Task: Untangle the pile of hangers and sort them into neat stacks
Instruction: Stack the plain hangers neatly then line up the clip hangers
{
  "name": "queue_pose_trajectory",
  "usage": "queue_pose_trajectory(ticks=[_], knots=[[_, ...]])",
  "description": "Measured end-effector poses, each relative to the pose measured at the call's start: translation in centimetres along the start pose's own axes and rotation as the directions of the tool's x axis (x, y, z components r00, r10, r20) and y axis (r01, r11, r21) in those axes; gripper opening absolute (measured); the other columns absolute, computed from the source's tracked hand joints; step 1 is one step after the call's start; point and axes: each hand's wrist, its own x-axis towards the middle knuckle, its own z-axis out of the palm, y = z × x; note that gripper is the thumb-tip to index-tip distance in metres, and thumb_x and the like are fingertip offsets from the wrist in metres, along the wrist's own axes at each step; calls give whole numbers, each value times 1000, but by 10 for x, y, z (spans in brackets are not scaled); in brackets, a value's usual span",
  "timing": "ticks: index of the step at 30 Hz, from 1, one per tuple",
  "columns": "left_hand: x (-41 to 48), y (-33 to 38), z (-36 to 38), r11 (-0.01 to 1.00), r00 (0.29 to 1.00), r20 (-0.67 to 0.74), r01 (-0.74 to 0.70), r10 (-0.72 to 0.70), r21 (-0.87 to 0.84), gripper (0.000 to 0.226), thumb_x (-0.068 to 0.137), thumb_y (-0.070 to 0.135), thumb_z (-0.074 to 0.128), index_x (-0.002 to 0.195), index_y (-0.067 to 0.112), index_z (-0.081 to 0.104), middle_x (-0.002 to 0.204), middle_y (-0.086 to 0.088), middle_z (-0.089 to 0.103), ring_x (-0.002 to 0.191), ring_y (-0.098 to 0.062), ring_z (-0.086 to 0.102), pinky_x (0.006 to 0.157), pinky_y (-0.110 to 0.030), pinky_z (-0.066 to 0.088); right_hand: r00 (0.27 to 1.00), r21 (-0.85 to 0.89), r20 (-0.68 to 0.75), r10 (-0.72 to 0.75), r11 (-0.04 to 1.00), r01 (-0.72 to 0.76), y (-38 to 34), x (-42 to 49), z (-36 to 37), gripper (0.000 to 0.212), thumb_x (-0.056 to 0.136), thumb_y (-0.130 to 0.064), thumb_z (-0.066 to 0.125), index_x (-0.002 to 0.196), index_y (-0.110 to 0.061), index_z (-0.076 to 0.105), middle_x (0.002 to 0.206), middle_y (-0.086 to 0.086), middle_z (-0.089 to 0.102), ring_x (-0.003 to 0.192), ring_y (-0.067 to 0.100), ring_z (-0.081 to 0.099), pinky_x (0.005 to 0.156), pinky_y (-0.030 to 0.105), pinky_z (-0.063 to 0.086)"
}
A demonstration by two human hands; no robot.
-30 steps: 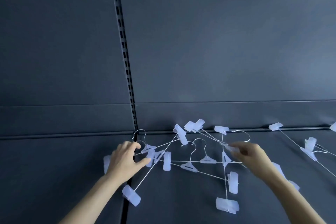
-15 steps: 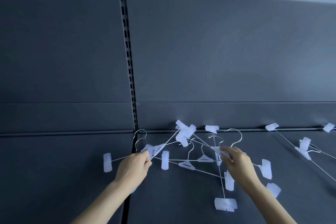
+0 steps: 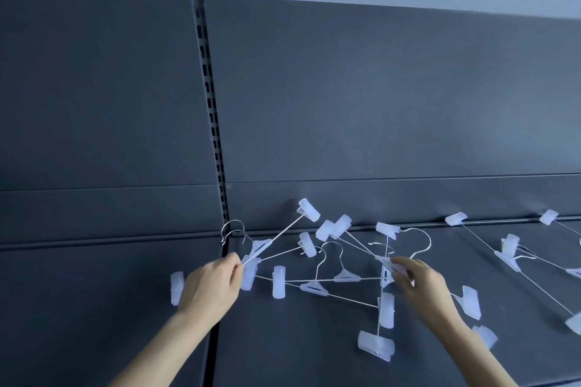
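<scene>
The left hand (image 3: 210,289) has its fingers curled together, pinching a thin wire bar (image 3: 273,239) that slants up and away from the fingertips to a pale clip (image 3: 309,210). The right hand (image 3: 421,286) pinches a white plastic piece (image 3: 393,265) between thumb and fingers. The tangled hangers (image 3: 314,287) lie on the dark shelf (image 3: 298,339) between the 2 sets of fingers, and more hangers (image 3: 510,245) sprawl beyond the right fingers, untouched.
</scene>
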Motion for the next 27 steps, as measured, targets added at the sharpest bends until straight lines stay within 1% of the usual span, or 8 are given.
queue_pose_trajectory(ticks=[4, 7, 14, 18, 20, 23, 25, 27], knots=[[-4, -10, 4, 1000, 998, -61, 11, -12, -27, 32, 88, 32, 29, 76, 21, 57, 61, 6, 61, 60, -22, 56, 60, -32, 33, 999, -37, 0, -35, 999, 35, 8, -3, 2, 24, 84, -12, 60, 108, -13, 65, 99, 7, 65, 82, 26, 58, 71, 28, 39], [-7, -5, 4, 999, 997, -76, 4, -6, -34, 29, 93, 22, 40, 72, 17, 60, 61, 2, 62, 55, -21, 47, 51, -19, 17, 1000, -68, 11, 1, 998, 0, 16, -2, 3, 25, 85, -13, 60, 109, -12, 64, 98, 9, 65, 85, 29, 59, 69, 28, 37], [-6, 12, 10, 995, 999, -14, -47, 46, -84, 26, 90, 17, 41, 69, 9, 54, 45, 9, 31, 53, -26, 40, 41, -25, 15, 995, -61, -21, 96, 993, -97, 32, -4, -9, 25, 85, -12, 59, 110, -11, 64, 82, 2, 53, 83, 32, 57, 68, 31, 38], [-5, 30, 7, 991, 999, -19, -50, 48, -126, 18, 90, 9, 46, 75, 8, 56, 73, -5, 67, 65, -34, 52, 55, -29, 26, 997, -12, -81, -6, 1000, 5, 24, -7, -17, 24, 84, -9, 59, 108, -9, 64, 84, -1, 55, 76, 20, 51, 68, 27, 36], [-5, 33, 6, 990, 999, 6, -49, 50, -131, 18, 91, 9, 45, 76, 10, 55, 73, -5, 66, 71, -35, 55, 57, -29, 26, 991, 19, -100, -83, 996, 85, 15, -9, -21, 23, 84, -8, 59, 107, -9, 65, 86, -3, 57, 76, 18, 52, 65, 22, 36], [-5, 26, 2, 996, 999, -19, -36, 34, -81, 25, 89, 7, 45, 66, 16, 45, 49, 7, 42, 55, -24, 42, 47, -30, 19, 978, 45, -99, -185, 981, 190, 0, -11, -20, 21, 84, -9, 61, 105, -10, 66, 87, -3, 59, 76, 17, 54, 66, 21, 38], [-6, 11, -1, 999, 998, -42, -39, 39, 5, 25, 79, 8, 50, 56, 17, 46, 43, 7, 44, 43, -17, 34, 40, -21, 14, 966, 57, -86, -243, 967, 249, -9, -10, -17, 22, 83, -8, 62, 104, -11, 66, 87, -4, 59, 74, 16, 54, 67, 22, 42], [-10, -13, 2, 1000, 1000, -29, -9, 9, -11, 17, 79, 18, 45, 62, 19, 48, 49, 9, 53, 44, -18, 37, 43, -28, 37, 951, 78, -68, -302, 949, 307, -21, -9, -10, 22, 83, -8, 62, 103, -13, 67, 86, -6, 59, 73, 14, 55, 66, 15, 40]])
